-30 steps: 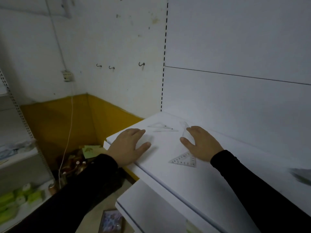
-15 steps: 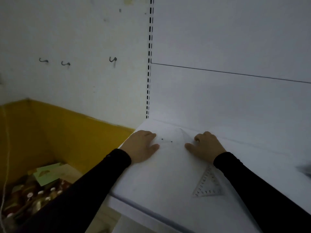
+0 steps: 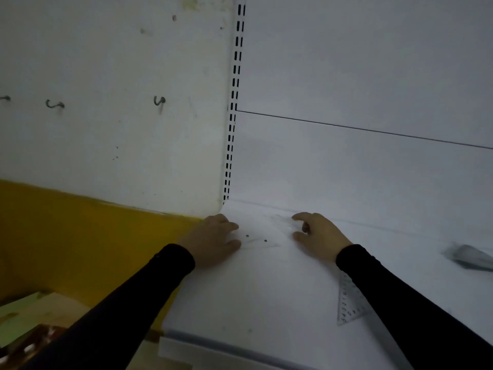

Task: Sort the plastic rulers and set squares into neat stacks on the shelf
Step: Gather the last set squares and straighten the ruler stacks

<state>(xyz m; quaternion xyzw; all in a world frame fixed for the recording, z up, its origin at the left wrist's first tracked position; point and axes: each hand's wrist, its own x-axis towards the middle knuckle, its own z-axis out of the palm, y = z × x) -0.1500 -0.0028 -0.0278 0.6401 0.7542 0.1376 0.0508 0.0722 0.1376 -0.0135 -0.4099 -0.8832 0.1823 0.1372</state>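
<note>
Left hand (image 3: 213, 240) flat on the white metal shelf (image 3: 253, 303), fingers laid out straight and together, fingertips at the edge of faint clear plastic set squares (image 3: 262, 240) near the shelf's back corner; probably pinning them so they do not slide. Right hand (image 3: 318, 236) just across from it, fingers bent, index and thumb apart in a loose claw around the far edge of the same clear pieces; no firm pinch visible, contact hard to tell. Likely squaring edges between both hands into one stack against the back panel. Behind the right wrist, partly under the black sleeve (image 3: 400, 303), one more clear triangular set square with printed numbers (image 3: 348, 300), apart from the stack. Farther right of that hand, a blurred grey object (image 3: 472, 256), unidentifiable.
</note>
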